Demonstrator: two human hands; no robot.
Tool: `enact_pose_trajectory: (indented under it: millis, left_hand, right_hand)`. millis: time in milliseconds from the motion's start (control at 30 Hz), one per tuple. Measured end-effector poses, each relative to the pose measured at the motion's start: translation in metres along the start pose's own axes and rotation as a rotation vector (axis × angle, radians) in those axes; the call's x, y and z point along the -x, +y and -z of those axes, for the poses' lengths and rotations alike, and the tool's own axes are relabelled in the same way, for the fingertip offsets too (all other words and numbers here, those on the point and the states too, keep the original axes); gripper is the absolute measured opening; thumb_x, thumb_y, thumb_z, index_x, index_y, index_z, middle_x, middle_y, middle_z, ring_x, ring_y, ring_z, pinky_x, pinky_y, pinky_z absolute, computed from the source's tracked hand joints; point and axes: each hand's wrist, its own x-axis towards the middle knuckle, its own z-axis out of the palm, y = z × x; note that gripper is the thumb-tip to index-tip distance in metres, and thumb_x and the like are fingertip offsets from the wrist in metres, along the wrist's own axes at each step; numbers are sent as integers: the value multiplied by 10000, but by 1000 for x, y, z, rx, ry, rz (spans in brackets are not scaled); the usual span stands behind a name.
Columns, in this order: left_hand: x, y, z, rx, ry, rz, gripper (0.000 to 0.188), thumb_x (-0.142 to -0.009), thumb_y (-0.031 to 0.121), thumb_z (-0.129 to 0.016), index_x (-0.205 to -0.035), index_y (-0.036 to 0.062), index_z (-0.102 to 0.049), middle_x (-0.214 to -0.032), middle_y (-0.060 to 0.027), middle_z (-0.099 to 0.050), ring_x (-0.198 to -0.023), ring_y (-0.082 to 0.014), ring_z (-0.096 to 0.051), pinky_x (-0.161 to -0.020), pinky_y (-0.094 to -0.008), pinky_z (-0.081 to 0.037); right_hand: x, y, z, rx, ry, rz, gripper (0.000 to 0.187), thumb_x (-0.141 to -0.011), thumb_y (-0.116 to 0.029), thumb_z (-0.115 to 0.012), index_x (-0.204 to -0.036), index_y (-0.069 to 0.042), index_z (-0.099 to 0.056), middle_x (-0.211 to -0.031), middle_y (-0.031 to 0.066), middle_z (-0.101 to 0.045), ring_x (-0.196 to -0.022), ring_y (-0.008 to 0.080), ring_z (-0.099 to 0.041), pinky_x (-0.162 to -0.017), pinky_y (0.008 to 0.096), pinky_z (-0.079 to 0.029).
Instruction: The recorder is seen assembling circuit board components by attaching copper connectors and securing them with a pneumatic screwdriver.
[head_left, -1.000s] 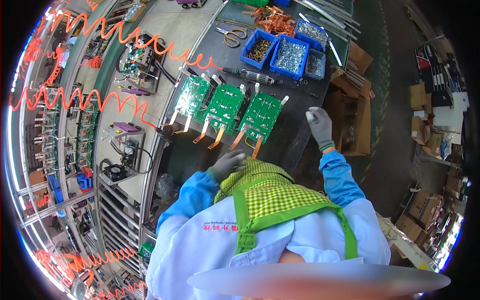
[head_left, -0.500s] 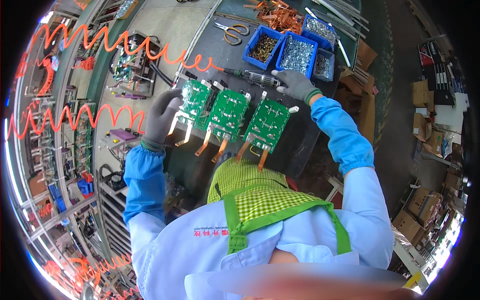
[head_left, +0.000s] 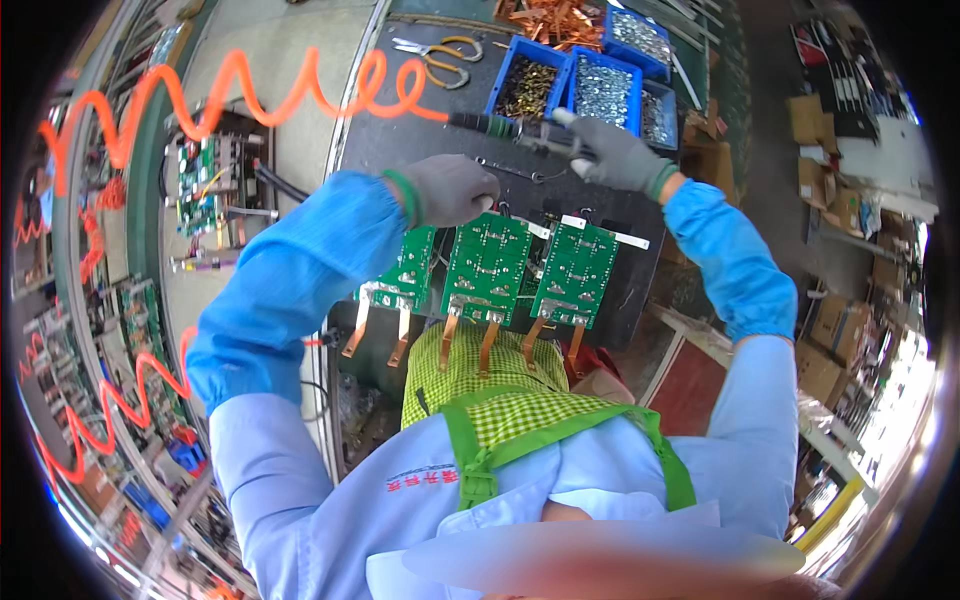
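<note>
My right hand [head_left: 618,155], in a grey glove, grips an air screwdriver [head_left: 495,126] lying sideways at the front of the blue bins. A coiled orange hose [head_left: 290,90] runs left from its end. My left hand [head_left: 455,190], gloved too, is closed with curled fingertips just above the top edge of the middle green circuit board [head_left: 487,262]; what it pinches, if anything, is hidden. The right circuit board [head_left: 577,270] lies beside it, and my left arm partly covers the left circuit board [head_left: 408,270]. Copper strips [head_left: 486,347] stick out from the boards toward me.
Blue bins of small brass parts [head_left: 530,88] and silver hardware [head_left: 606,92] stand at the back, near a pile of copper pieces [head_left: 560,22]. Scissors [head_left: 440,58] and a wrench [head_left: 520,170] lie on the dark table [head_left: 390,135]. A conveyor line [head_left: 265,130] runs along the left.
My left hand has moved from the left board's side to above the middle board, fingers now curled. The boards appear shifted right in view. My right hand remains on the screwdriver.
</note>
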Motion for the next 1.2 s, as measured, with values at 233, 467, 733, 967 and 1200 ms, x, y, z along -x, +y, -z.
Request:
enact_pose_trajectory:
  millis: [233,467,733,967,1200]
  left_hand:
    - [-126,-70,-67,-515,-307,103,227,-732,213,-585,-916,134,-692,-941,-116,-656,-899,-296,-622,-762,-405,-501]
    - [-173,-166,-184,-402,-314,-34,226,-801,173,-517,-913,74,-686,-944,-117,-660,-886,-293,-633,-725,-417,-511]
    - [-144,-78,-70,-752,-485,-78,206,-754,172,-565,-908,89,-672,-922,-124,-660,-880,-292,-633,-722,-403,-514]
    - [-105,-65,7,-240,289,186,236,-754,223,-557,-875,28,-613,-875,-195,-636,-841,-365,-609,-734,-438,-485]
    - [41,16,64,1091,856,-138,115,-796,36,-468,-891,48,-531,-738,-66,-579,-626,-109,-559,-560,-207,-449]
  right_hand:
    - [52,-103,109,-251,283,-265,762,-688,-354,-716,-1277,16,-404,-955,122,-600,-880,166,-562,-816,298,-438]
    - [111,-176,101,32,127,-376,682,-669,-297,-695,-1265,-76,-448,-940,150,-614,-858,302,-611,-753,369,-483]
    - [150,-208,73,171,-123,-573,509,-659,-290,-643,-1119,-111,-518,-868,102,-606,-821,295,-601,-706,400,-472]
    - [159,-260,67,55,-109,-513,435,-627,-265,-656,-1007,-87,-541,-803,101,-628,-772,282,-618,-667,373,-479]
    - [151,-320,65,-349,117,-191,304,-655,-179,-682,-902,-27,-594,-666,-1,-547,-591,100,-518,-559,273,-421]
